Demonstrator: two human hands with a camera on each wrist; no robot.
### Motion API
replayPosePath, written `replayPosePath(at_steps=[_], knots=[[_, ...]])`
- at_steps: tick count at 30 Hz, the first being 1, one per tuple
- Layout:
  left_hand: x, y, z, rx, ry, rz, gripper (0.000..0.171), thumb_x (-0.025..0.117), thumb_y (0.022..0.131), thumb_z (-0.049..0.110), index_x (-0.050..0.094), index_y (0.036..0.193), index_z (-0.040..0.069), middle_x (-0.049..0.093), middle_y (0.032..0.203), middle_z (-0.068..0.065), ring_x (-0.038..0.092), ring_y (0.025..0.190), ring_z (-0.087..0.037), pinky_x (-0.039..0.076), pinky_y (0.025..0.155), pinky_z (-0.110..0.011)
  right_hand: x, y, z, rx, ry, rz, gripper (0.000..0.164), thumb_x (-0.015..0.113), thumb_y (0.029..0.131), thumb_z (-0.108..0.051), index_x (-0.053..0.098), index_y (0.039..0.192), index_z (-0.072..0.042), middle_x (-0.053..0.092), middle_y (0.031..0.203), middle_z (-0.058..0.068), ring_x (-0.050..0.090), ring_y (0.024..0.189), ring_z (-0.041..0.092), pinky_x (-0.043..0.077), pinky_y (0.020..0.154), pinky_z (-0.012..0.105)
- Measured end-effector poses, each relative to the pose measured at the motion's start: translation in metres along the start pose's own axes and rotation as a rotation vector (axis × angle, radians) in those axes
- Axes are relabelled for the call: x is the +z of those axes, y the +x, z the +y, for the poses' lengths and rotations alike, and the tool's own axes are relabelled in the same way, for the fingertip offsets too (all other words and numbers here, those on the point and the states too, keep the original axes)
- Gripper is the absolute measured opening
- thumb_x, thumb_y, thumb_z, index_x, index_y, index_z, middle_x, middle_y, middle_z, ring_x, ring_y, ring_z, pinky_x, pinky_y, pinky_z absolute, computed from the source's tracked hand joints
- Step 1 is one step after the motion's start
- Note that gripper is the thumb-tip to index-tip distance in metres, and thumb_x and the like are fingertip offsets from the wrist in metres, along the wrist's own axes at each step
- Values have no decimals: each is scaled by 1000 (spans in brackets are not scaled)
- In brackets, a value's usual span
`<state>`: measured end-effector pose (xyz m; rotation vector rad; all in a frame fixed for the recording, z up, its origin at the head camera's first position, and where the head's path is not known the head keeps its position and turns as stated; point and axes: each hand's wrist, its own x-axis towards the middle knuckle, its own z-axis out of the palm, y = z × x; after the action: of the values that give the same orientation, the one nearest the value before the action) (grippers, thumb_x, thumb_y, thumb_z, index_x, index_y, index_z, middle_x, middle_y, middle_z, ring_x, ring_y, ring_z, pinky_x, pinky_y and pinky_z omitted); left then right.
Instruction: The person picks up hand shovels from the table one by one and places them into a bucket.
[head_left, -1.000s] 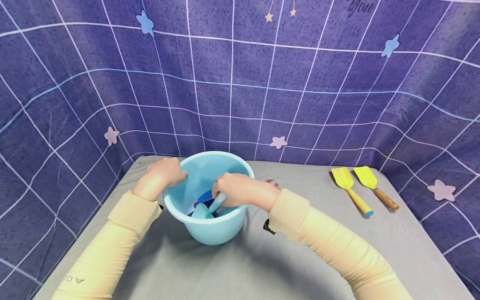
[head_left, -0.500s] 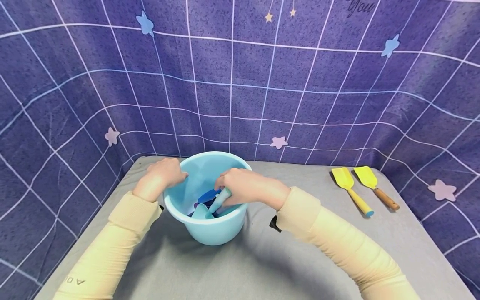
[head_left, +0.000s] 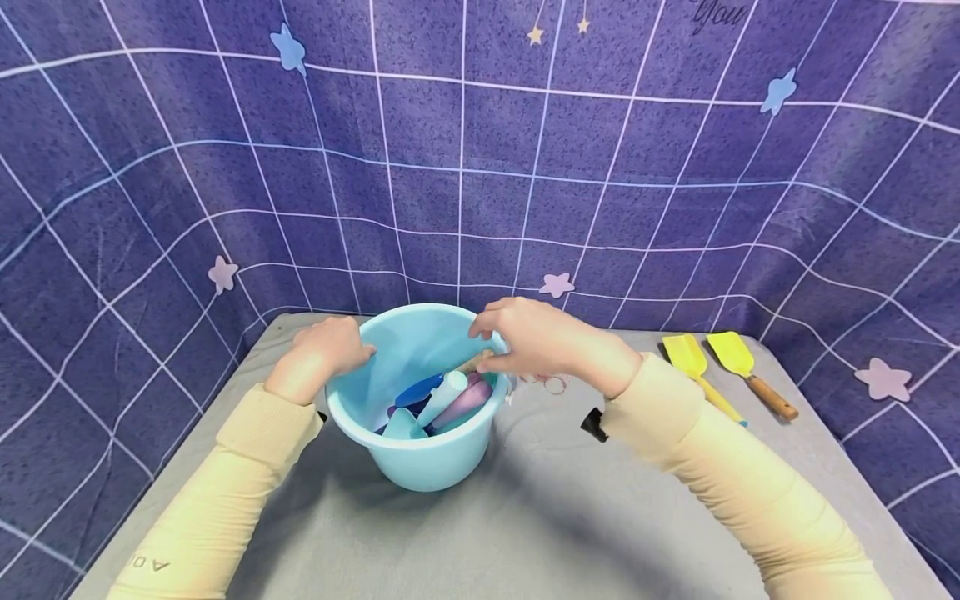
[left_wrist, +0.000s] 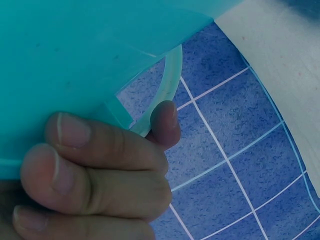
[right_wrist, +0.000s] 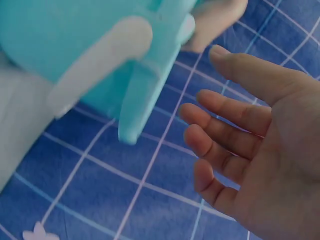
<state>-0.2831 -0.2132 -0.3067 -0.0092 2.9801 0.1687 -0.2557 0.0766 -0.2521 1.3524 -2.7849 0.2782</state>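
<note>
A light-blue tub [head_left: 423, 462] stands on the grey surface. My left hand [head_left: 330, 346] grips its left rim; in the left wrist view the curled fingers [left_wrist: 95, 187] lie against the tub wall. Over the right rim hovers my right hand [head_left: 536, 337], fingers spread and holding nothing, as the right wrist view also shows. Inside the tub lie a light-blue scoop [head_left: 405, 425] with its handle end up, a mauve tool [head_left: 461, 407], a blue piece [head_left: 418, 390] and a tan handle [head_left: 472, 362], partly covering one another. Their lower parts are hidden.
Two yellow shovels lie at the far right, one with a yellow handle [head_left: 711, 390], the other with a wooden handle [head_left: 772, 398]. Purple star-printed cloth [head_left: 480, 200] hangs at the back and sides. A pale bail handle [right_wrist: 107, 62] hangs at the tub's side.
My right hand has let go of the light-blue scoop's handle and moved up and right out of the tub. The mauve tool and tan handle have come into sight. My left hand stays put.
</note>
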Motion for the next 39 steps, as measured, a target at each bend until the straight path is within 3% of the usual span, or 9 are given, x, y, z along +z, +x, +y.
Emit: replayPosePath(at_steps=[5, 10, 16, 28, 39], knots=[[0, 0, 0, -2, -3, -2, 33, 51, 90, 37, 59, 81, 6, 60, 91, -16, 59, 83, -32, 47, 66, -45, -10, -14, 19, -25, -36, 131, 30, 72, 82, -26, 68, 106, -10, 65, 99, 2, 60, 93, 18, 48, 82, 34], [-2, -1, -1, 1, -7, 3, 33, 51, 89, 37, 59, 82, 5, 60, 90, -16, 60, 82, -32, 46, 63, -43, -19, -30, 37, 29, -62, 217, 29, 71, 82, -29, 68, 106, -12, 65, 101, 1, 61, 92, 18, 50, 77, 36], [-2, 0, -2, 7, -7, 13, 33, 51, 89, 37, 59, 82, 5, 60, 91, -16, 59, 83, -32, 46, 64, -44, -25, -53, 63, 64, -88, 324, 29, 70, 84, -27, 67, 103, -6, 67, 102, 7, 61, 96, 24, 48, 83, 40], [-4, -2, 1, 10, -2, 10, 33, 52, 89, 36, 59, 82, 4, 59, 89, -17, 59, 80, -32, 46, 60, -43, -18, -105, 116, 250, -58, 388, 31, 67, 86, -22, 64, 108, -1, 66, 102, 14, 60, 95, 30, 45, 84, 46], [-3, -4, 3, 5, -5, 3, 34, 51, 89, 36, 60, 87, 3, 60, 90, -17, 59, 81, -32, 46, 60, -43, 8, -138, 149, 461, -52, 408, 36, 67, 86, -28, 63, 112, -3, 64, 106, 17, 55, 101, 34, 42, 85, 52]])
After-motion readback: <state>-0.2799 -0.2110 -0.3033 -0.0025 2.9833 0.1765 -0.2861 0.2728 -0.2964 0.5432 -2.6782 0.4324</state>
